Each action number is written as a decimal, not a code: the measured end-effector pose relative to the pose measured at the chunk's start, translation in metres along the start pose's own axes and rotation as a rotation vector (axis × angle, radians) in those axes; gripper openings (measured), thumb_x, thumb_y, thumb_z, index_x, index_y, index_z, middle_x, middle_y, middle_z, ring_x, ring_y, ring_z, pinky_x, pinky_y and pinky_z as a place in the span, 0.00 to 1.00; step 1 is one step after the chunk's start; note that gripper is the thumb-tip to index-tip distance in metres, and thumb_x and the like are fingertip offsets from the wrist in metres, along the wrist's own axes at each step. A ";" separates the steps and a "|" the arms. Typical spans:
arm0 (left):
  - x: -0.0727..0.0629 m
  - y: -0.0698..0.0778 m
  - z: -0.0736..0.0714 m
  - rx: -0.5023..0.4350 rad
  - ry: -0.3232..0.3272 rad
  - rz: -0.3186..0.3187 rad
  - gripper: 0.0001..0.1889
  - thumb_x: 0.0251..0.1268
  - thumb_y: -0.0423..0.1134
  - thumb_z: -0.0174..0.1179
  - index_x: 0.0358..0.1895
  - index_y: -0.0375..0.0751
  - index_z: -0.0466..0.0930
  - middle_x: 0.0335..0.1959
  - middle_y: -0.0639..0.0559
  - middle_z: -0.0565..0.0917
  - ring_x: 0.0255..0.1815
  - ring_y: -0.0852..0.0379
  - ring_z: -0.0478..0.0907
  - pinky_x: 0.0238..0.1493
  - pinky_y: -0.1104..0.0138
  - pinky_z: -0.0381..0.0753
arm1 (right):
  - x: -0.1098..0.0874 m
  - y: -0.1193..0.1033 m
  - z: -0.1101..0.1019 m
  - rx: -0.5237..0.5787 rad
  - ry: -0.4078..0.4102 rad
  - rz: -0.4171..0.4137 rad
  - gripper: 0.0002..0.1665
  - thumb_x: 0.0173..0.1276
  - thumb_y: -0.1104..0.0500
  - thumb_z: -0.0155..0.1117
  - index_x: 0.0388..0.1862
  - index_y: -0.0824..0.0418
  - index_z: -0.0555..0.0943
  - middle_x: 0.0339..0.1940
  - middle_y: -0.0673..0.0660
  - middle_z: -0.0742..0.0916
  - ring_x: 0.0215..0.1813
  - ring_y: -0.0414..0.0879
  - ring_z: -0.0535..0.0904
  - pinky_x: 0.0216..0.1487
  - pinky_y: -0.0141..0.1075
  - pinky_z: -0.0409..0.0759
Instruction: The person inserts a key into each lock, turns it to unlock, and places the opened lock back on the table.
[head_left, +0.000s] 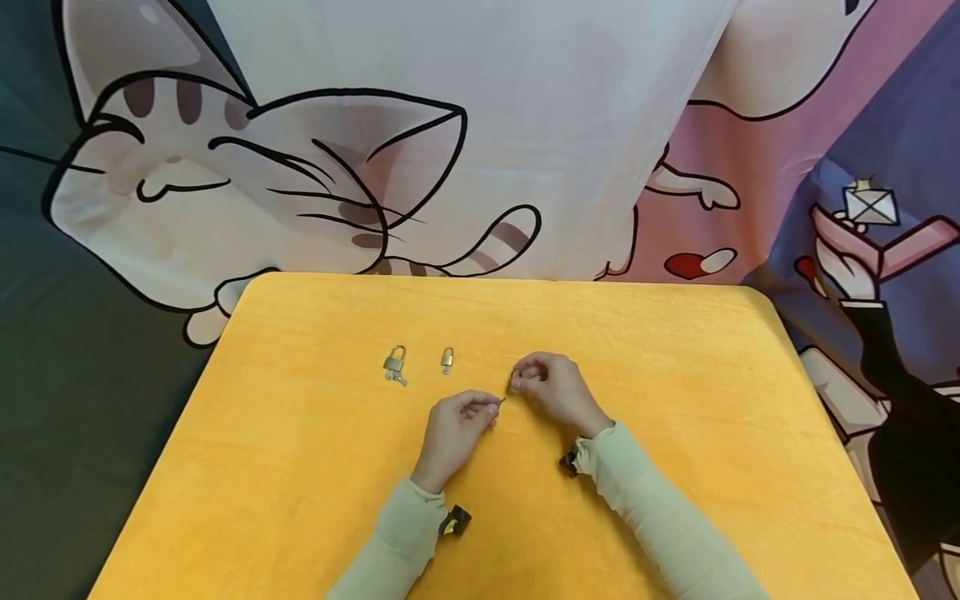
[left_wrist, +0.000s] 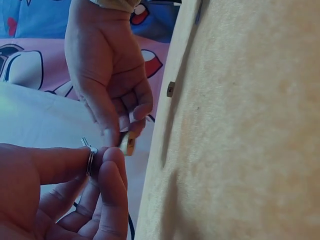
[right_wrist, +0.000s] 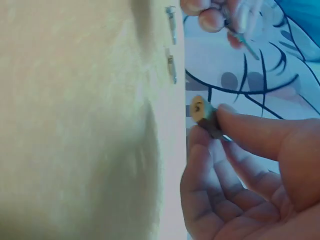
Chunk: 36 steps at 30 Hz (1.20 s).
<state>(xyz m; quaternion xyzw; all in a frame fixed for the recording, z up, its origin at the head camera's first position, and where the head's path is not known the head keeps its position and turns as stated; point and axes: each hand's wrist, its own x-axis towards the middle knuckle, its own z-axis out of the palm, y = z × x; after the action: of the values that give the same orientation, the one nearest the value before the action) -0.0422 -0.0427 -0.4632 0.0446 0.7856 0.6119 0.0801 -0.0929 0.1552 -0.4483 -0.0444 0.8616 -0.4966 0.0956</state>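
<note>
My left hand [head_left: 452, 433] pinches small silvery keys [left_wrist: 90, 162] between thumb and fingertips. One key [right_wrist: 250, 49] sticks out past the fingertips in the right wrist view. Just to the right, my right hand [head_left: 557, 390] holds a small brass padlock [right_wrist: 200, 109] between thumb and fingers. The padlock's keyhole face shows in both wrist views, and its shackle side is partly covered by the right fingers. In the head view the two hands are close together over the table, the key tip a short gap from the padlock.
A larger padlock [head_left: 393, 363] with keys [head_left: 396, 378] by it lies on the yellow table [head_left: 300, 467], left of the hands. Between it and the right hand lies a smaller padlock [head_left: 447, 359]. A cartoon-printed cloth [head_left: 585, 150] hangs behind the table's far edge.
</note>
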 end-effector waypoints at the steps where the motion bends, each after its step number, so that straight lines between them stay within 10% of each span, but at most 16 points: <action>1: 0.001 0.001 0.000 0.000 0.010 0.003 0.08 0.71 0.37 0.64 0.44 0.37 0.88 0.34 0.44 0.88 0.34 0.48 0.86 0.35 0.68 0.82 | 0.000 0.000 0.000 0.043 0.006 0.013 0.09 0.65 0.61 0.74 0.43 0.62 0.86 0.34 0.52 0.88 0.36 0.44 0.83 0.40 0.36 0.80; 15: 0.007 0.004 0.000 -0.056 0.078 -0.032 0.07 0.66 0.37 0.68 0.41 0.37 0.89 0.32 0.47 0.88 0.33 0.48 0.87 0.35 0.69 0.83 | -0.006 0.004 0.011 0.551 0.083 0.153 0.15 0.68 0.63 0.70 0.51 0.69 0.83 0.37 0.56 0.89 0.42 0.44 0.85 0.47 0.34 0.83; 36: 0.008 0.002 0.004 -0.069 0.085 -0.069 0.09 0.66 0.40 0.69 0.40 0.36 0.90 0.30 0.42 0.89 0.31 0.48 0.88 0.32 0.67 0.84 | -0.010 0.011 0.021 0.748 0.041 0.124 0.19 0.72 0.67 0.65 0.57 0.77 0.77 0.36 0.53 0.89 0.40 0.43 0.85 0.50 0.40 0.84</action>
<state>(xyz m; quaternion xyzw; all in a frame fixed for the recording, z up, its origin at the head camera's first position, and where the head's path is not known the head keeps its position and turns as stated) -0.0499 -0.0372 -0.4622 -0.0113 0.7679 0.6367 0.0694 -0.0781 0.1443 -0.4666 0.0560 0.6235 -0.7709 0.1178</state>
